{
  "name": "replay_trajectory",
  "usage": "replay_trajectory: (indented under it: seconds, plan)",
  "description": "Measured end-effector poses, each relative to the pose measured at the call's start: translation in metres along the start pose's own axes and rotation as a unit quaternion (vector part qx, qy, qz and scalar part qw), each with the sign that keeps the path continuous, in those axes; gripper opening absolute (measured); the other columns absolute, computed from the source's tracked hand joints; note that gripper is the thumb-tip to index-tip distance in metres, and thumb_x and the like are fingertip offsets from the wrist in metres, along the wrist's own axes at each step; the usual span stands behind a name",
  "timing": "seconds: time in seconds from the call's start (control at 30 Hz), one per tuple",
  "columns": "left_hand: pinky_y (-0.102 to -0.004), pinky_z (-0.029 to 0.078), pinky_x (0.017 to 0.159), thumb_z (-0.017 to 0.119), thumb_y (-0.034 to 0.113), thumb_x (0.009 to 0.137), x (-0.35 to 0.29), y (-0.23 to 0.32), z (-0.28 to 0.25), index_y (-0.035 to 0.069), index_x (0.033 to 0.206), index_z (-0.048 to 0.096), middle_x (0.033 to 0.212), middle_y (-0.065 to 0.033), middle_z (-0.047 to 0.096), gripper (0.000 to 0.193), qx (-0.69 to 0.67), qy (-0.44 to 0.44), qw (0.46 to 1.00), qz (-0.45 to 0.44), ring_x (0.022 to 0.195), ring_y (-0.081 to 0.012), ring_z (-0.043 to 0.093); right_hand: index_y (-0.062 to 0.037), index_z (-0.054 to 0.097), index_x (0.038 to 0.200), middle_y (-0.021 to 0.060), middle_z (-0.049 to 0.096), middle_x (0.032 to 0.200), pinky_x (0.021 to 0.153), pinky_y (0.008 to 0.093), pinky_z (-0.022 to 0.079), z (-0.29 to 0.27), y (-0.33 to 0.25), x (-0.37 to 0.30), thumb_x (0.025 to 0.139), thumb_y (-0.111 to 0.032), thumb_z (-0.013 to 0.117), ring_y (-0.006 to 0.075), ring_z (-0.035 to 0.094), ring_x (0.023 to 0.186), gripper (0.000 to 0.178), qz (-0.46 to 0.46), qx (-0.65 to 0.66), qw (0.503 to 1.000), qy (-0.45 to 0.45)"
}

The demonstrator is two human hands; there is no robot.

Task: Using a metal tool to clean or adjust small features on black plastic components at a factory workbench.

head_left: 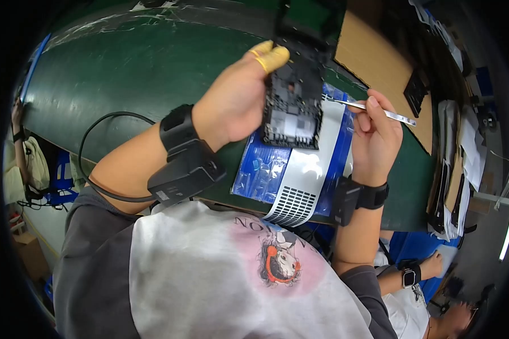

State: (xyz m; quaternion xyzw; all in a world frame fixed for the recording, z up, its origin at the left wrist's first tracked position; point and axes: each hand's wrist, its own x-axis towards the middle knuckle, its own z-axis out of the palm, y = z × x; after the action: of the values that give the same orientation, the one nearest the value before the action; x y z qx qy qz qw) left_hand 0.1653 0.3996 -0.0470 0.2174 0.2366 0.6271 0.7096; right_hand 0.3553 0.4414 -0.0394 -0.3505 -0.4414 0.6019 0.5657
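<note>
My left hand (pixel 238 97), with yellow finger covers on two digits, grips a black plastic device housing (pixel 297 76) by its left edge, raised over the bench. Ribs, cut-outs and a pale rectangular area show on the housing's face. Between the fingers of my right hand (pixel 378 133) is a pair of silver tweezers (pixel 398 117), its tips pointing left toward the housing's right edge. Whether the tips hold anything is too small to tell. Beneath both hands runs a white backing strip (pixel 316 161) with rows of small black stickers, its near end hanging over the bench edge.
Blue plastic packaging (pixel 254 172) lies under the strip on the green bench (pixel 124 73). Cardboard (pixel 373 48) with a black part (pixel 416 93) on it lies at right, beside stacked papers (pixel 455 164). A cable (pixel 85 138) loops by my left arm. Other people sit at both sides.
</note>
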Motion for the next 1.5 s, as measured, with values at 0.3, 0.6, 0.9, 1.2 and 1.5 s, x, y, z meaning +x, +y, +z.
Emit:
replay_trajectory:
  seconds: [0.3, 0.6, 0.9, 1.2, 1.5]
  plan:
    - [-0.0291, 0.048, 0.072, 0.043, 0.018, 0.087, -0.005, -0.018, 0.015, 0.007, 0.1, 0.044, 0.091, -0.0044, 0.054, 0.016, -0.04, 0.013, 0.998, -0.041, 0.082, -0.0134, 0.055, 0.0057, 0.056, 0.092, 0.0041, 0.055, 0.067, 0.048, 0.0158, 0.033, 0.02, 0.008, -0.02, 0.074, -0.002, 0.059, 0.0045, 0.041, 0.052, 0.019, -0.015, -0.015, 0.999, -0.035]
    - [-0.0299, 0.045, 0.079, 0.04, 0.022, 0.088, -0.003, -0.019, 0.012, 0.007, 0.105, 0.046, 0.102, -0.0044, 0.053, 0.023, -0.032, -0.019, 0.999, -0.039, 0.092, -0.0138, 0.053, 0.0061, 0.056, 0.091, 0.0063, 0.057, 0.069, 0.049, 0.0154, 0.033, 0.022, 0.008, -0.019, 0.075, -0.001, 0.058, 0.0049, 0.041, 0.052, 0.017, -0.006, -0.017, 1.0, -0.017]
    - [-0.0304, 0.045, 0.08, 0.04, 0.022, 0.088, 0.001, -0.024, 0.014, 0.007, 0.107, 0.045, 0.103, -0.0048, 0.053, 0.024, -0.039, -0.017, 0.998, -0.036, 0.093, -0.0142, 0.053, 0.0067, 0.055, 0.091, 0.01, 0.059, 0.071, 0.051, 0.0159, 0.035, 0.017, 0.009, -0.018, 0.076, 0.0, 0.057, 0.0057, 0.044, 0.054, 0.017, -0.024, -0.021, 0.999, -0.032]
    - [-0.0299, 0.045, 0.08, 0.041, 0.022, 0.088, 0.001, -0.027, 0.017, 0.007, 0.108, 0.045, 0.104, -0.0044, 0.053, 0.025, -0.037, -0.004, 0.999, -0.039, 0.094, -0.0139, 0.052, 0.0058, 0.055, 0.09, 0.0097, 0.059, 0.072, 0.052, 0.0162, 0.034, 0.013, 0.01, -0.019, 0.076, 0.0, 0.057, 0.0057, 0.044, 0.054, 0.016, -0.04, -0.046, 0.998, -0.031]
    - [-0.0301, 0.046, 0.078, 0.043, 0.014, 0.085, 0.008, -0.021, 0.021, 0.007, 0.107, 0.043, 0.098, -0.0052, 0.053, 0.024, -0.063, 0.026, 0.997, -0.021, 0.089, -0.0149, 0.053, 0.0055, 0.055, 0.09, 0.0109, 0.059, 0.071, 0.048, 0.0167, 0.033, 0.013, 0.01, -0.011, 0.076, -0.001, 0.056, 0.0063, 0.044, 0.053, 0.015, -0.043, -0.021, 0.999, -0.023]
